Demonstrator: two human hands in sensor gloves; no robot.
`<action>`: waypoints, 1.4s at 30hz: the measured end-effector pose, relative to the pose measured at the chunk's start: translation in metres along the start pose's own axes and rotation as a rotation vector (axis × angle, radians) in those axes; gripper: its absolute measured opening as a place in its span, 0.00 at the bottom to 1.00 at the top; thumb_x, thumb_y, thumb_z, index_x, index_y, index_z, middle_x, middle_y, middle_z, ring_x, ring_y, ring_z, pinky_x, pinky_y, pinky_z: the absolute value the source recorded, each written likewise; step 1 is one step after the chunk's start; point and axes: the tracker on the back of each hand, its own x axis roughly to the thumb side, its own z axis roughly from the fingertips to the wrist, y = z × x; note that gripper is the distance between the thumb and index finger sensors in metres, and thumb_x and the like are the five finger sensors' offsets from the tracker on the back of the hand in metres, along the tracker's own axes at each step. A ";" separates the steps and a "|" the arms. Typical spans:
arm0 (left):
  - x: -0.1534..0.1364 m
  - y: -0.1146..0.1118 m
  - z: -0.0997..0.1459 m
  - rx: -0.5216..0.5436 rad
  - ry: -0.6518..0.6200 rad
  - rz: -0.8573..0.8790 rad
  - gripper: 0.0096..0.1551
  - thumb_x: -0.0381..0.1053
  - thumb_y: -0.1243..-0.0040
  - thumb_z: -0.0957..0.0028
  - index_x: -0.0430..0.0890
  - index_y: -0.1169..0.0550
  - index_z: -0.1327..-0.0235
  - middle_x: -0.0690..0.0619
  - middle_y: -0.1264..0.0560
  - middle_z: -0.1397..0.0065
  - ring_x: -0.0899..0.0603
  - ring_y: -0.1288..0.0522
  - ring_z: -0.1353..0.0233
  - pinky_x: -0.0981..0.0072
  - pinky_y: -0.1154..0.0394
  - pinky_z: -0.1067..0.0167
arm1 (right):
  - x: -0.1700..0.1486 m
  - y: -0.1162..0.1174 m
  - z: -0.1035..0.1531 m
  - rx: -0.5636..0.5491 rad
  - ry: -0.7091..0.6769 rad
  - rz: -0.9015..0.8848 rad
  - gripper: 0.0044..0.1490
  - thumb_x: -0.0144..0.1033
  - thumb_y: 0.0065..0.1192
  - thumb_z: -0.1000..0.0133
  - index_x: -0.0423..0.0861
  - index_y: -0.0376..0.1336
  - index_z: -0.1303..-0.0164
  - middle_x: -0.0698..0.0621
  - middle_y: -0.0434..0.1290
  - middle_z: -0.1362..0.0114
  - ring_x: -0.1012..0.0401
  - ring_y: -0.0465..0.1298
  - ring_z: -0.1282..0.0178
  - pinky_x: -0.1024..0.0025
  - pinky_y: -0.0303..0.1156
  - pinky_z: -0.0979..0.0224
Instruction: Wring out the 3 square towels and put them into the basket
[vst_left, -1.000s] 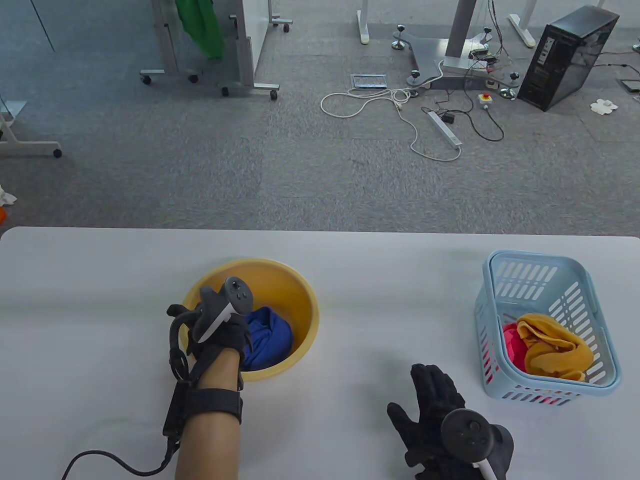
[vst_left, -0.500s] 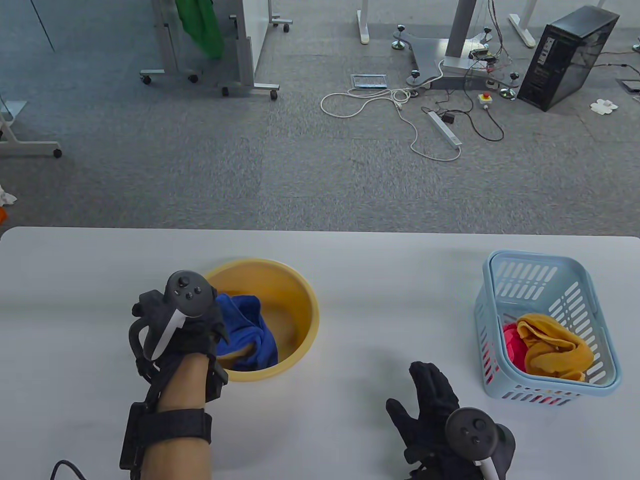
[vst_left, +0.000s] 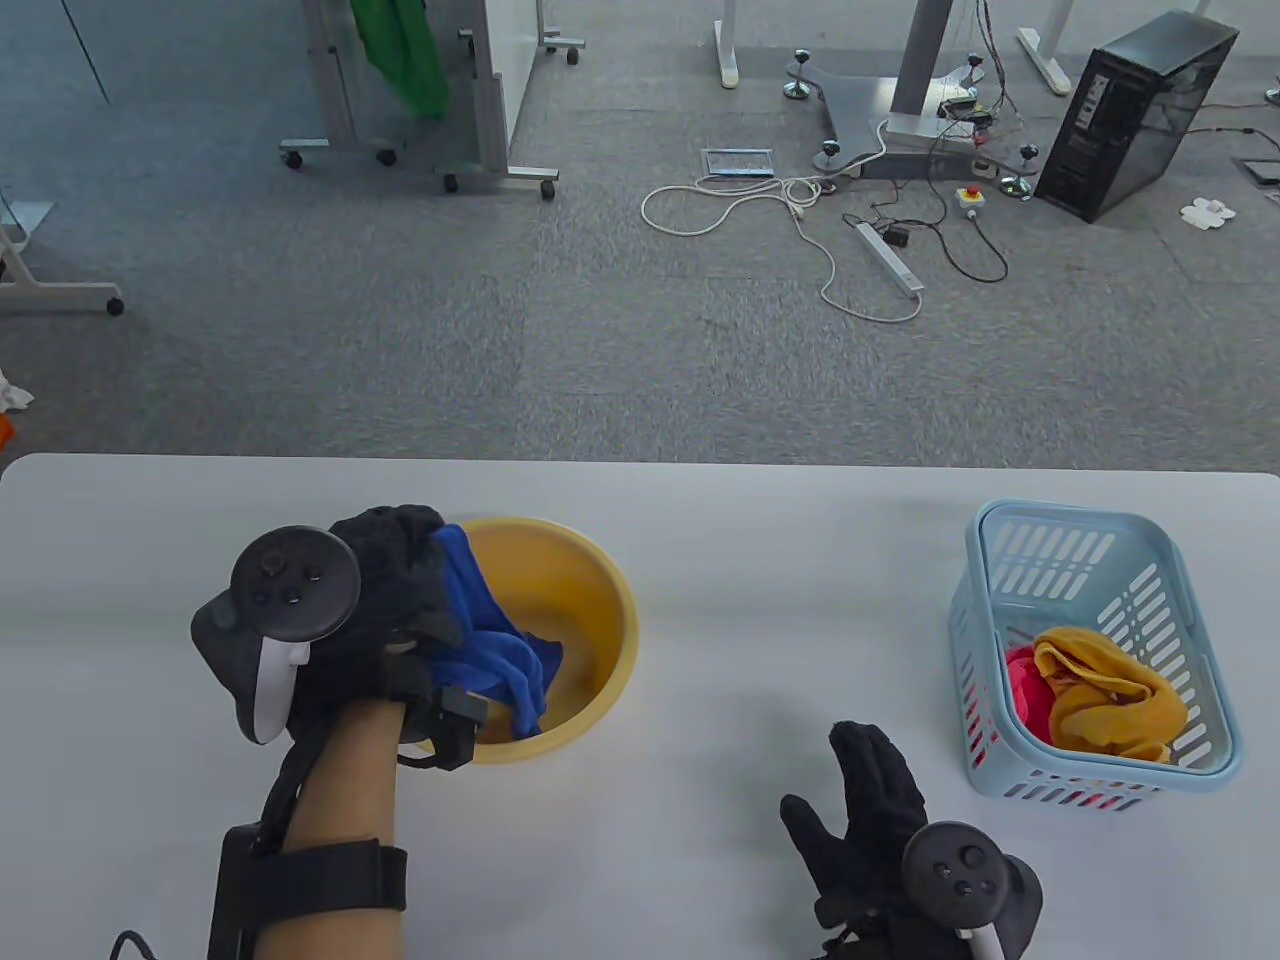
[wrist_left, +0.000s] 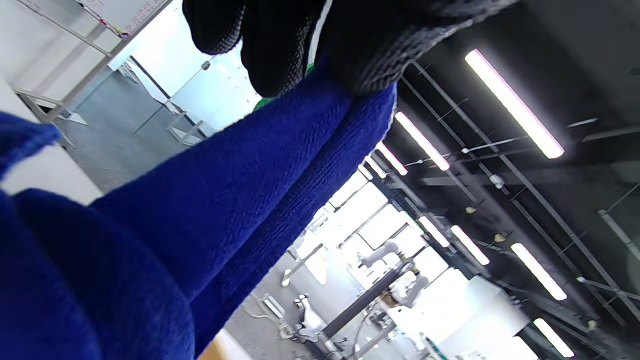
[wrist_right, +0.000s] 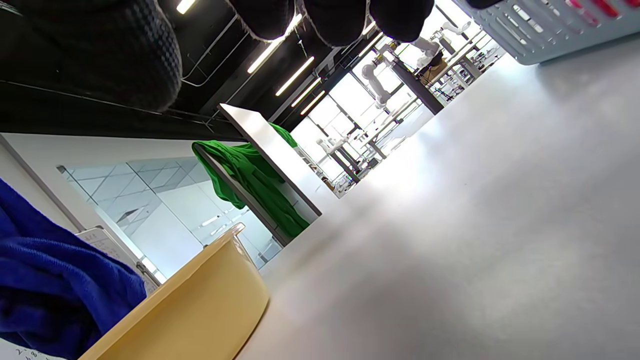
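Note:
My left hand (vst_left: 385, 590) grips the blue towel (vst_left: 490, 650) and holds it raised over the left rim of the yellow basin (vst_left: 590, 610); the cloth's lower end still hangs inside the basin. In the left wrist view the blue towel (wrist_left: 200, 210) stretches down from my gloved fingers (wrist_left: 280, 45). My right hand (vst_left: 875, 800) lies flat and open on the table, holding nothing, left of the light blue basket (vst_left: 1130, 560). An orange towel (vst_left: 1110, 695) and a pink towel (vst_left: 1030, 690) lie in the basket. The right wrist view shows the basin (wrist_right: 200, 305) with the blue towel (wrist_right: 55, 295) above it.
The white table (vst_left: 700, 540) runs the full width of the table view, with its far edge behind the basin and basket. Beyond it, the grey floor carries cables, table legs and a black computer case (vst_left: 1130, 110).
My left hand has drawn back to the left and risen, lifting the blue towel out of the basin's bottom. The right hand has stayed nearly still on the table.

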 end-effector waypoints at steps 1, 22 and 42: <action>0.006 0.002 0.001 0.005 -0.012 0.008 0.22 0.46 0.36 0.42 0.49 0.18 0.35 0.39 0.29 0.23 0.29 0.40 0.18 0.16 0.58 0.33 | 0.000 0.000 0.000 -0.002 0.000 -0.002 0.58 0.57 0.70 0.43 0.44 0.44 0.15 0.34 0.46 0.15 0.30 0.47 0.18 0.25 0.43 0.23; 0.142 -0.022 0.039 -0.248 -0.411 0.025 0.22 0.46 0.36 0.43 0.44 0.18 0.36 0.39 0.20 0.32 0.30 0.28 0.26 0.20 0.44 0.33 | -0.007 -0.017 0.000 -0.065 0.025 -0.086 0.58 0.57 0.70 0.43 0.44 0.44 0.15 0.34 0.45 0.14 0.30 0.47 0.18 0.25 0.43 0.22; 0.191 -0.063 0.065 -0.283 -0.559 -0.115 0.22 0.46 0.37 0.43 0.44 0.18 0.37 0.40 0.20 0.33 0.30 0.26 0.28 0.22 0.41 0.34 | 0.003 -0.041 0.001 -0.129 -0.080 -0.285 0.65 0.66 0.69 0.45 0.46 0.39 0.14 0.35 0.41 0.13 0.31 0.44 0.17 0.24 0.42 0.22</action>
